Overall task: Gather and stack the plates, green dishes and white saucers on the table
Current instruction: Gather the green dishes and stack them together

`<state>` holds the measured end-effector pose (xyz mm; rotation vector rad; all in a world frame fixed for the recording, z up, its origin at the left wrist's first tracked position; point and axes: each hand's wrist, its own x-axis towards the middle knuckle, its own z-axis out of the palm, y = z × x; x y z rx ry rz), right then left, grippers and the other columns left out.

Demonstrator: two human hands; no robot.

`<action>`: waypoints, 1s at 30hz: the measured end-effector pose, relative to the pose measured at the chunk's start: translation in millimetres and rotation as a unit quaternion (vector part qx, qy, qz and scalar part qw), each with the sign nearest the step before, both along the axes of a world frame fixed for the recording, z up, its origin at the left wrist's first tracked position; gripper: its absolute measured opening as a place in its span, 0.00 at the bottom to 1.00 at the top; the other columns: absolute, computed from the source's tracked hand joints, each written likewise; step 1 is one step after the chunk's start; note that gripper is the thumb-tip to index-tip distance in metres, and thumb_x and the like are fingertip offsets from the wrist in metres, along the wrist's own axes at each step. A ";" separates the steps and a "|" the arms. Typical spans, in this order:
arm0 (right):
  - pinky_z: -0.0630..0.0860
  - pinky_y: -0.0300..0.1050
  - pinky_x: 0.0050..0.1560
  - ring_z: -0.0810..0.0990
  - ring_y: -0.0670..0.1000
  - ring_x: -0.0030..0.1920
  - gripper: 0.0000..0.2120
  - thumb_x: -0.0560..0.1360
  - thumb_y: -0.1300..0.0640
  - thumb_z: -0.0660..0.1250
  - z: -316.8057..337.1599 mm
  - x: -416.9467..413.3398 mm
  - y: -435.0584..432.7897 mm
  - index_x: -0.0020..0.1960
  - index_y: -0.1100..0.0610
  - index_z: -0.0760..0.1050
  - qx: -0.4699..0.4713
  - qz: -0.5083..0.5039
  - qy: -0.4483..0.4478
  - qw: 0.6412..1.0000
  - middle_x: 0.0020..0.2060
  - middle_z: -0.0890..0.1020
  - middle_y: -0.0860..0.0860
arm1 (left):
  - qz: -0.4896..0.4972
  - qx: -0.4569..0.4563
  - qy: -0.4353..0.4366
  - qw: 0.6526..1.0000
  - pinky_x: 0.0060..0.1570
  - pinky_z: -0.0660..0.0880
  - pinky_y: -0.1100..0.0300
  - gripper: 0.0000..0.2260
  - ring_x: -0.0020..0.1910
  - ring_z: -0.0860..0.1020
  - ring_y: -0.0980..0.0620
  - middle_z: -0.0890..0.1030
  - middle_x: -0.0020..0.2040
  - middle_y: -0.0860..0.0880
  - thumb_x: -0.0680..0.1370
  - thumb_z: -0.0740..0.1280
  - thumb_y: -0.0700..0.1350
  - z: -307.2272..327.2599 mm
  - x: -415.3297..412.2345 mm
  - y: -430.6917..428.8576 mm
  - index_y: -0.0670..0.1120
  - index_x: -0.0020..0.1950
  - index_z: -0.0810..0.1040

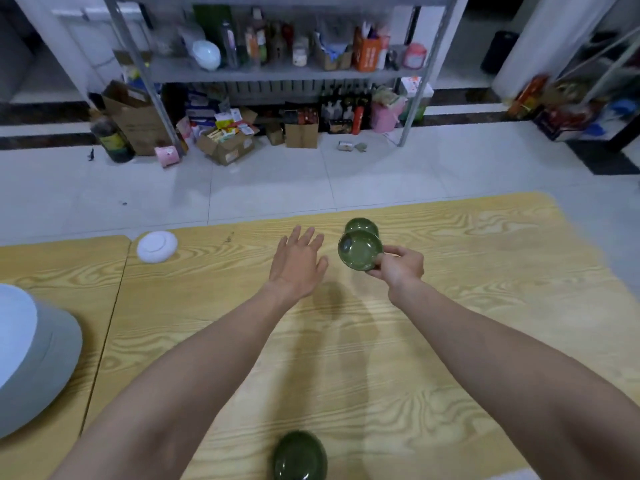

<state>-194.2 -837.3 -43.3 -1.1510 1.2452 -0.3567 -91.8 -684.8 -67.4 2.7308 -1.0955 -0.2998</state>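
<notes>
Pinched at its near rim between thumb and curled fingers of the right hand: held green dish, tilted, hollow toward the camera, clear of the table. Directly beyond the right hand and partly covered by the held dish: second green dish, resting on the wood. Just left of the held dish: left hand, flat, fingers straight and spread, holding nothing. Well left of the left hand: white saucer. Between the forearms, close to the body: third green dish. Far left of the left forearm: pale plates, seemingly stacked. Likely next: lowering the held dish onto the second one, straight ahead of the right hand, the nearer of the two. Round dishes, so no long axis to align.
</notes>
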 end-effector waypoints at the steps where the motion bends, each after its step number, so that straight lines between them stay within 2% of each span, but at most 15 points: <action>1: 0.81 0.40 0.30 0.86 0.61 0.41 0.17 0.69 0.75 0.69 4.6 -7.3 -4.9 0.55 0.62 0.78 0.000 -0.003 -0.007 1.000 0.51 0.82 0.63 | -0.005 0.001 -0.007 1.000 0.77 0.52 0.47 0.24 0.80 0.51 0.44 0.57 0.80 0.47 0.84 0.54 0.54 4.4 -6.1 -4.4 0.48 0.79 0.60; 6: 0.82 0.41 0.32 0.86 0.61 0.41 0.18 0.69 0.75 0.69 17.2 -44.1 -36.6 0.57 0.63 0.77 -0.002 -0.010 -0.025 1.000 0.54 0.81 0.63 | -0.010 0.009 -0.031 0.999 0.77 0.50 0.46 0.25 0.80 0.50 0.45 0.56 0.81 0.47 0.84 0.54 0.54 16.7 -40.3 -28.3 0.47 0.79 0.60; 10: 0.82 0.41 0.32 0.86 0.61 0.41 0.17 0.70 0.75 0.68 21.8 -78.4 -67.0 0.55 0.61 0.78 0.000 -0.002 -0.024 1.000 0.53 0.82 0.63 | 0.006 0.013 -0.045 0.999 0.76 0.50 0.47 0.25 0.80 0.50 0.45 0.56 0.81 0.47 0.83 0.54 0.54 22.1 -70.8 -50.3 0.47 0.79 0.60; 14: 0.82 0.41 0.31 0.85 0.62 0.42 0.17 0.70 0.76 0.68 20.3 -110.5 -97.9 0.56 0.63 0.78 0.005 -0.004 -0.019 1.000 0.56 0.80 0.62 | 0.026 0.016 -0.050 0.998 0.77 0.50 0.47 0.25 0.80 0.50 0.45 0.57 0.81 0.47 0.83 0.55 0.54 21.9 -104.6 -73.8 0.47 0.79 0.60; 22: 0.81 0.39 0.28 0.85 0.59 0.37 0.17 0.70 0.75 0.67 16.3 -133.9 -129.6 0.56 0.62 0.78 0.021 0.012 -0.024 0.999 0.55 0.80 0.61 | 0.046 0.027 -0.061 0.997 0.76 0.54 0.48 0.25 0.79 0.53 0.44 0.59 0.80 0.45 0.82 0.57 0.53 11.4 -137.5 -100.7 0.46 0.78 0.61; 26: 0.79 0.38 0.27 0.85 0.59 0.37 0.16 0.69 0.75 0.68 13.5 -128.8 -139.7 0.54 0.62 0.79 0.027 0.010 -0.028 0.999 0.56 0.80 0.61 | 0.070 0.000 -0.034 0.997 0.73 0.59 0.48 0.24 0.78 0.58 0.43 0.63 0.78 0.43 0.82 0.60 0.51 5.9 -130.1 -113.0 0.45 0.77 0.64; 30: 0.79 0.38 0.28 0.85 0.57 0.34 0.17 0.69 0.75 0.69 6.3 -119.5 -150.6 0.54 0.61 0.79 0.037 -0.003 -0.021 0.999 0.55 0.81 0.60 | 0.147 -0.096 0.048 0.983 0.69 0.64 0.52 0.24 0.74 0.64 0.43 0.69 0.74 0.42 0.80 0.65 0.45 -2.3 -111.8 -129.5 0.43 0.76 0.66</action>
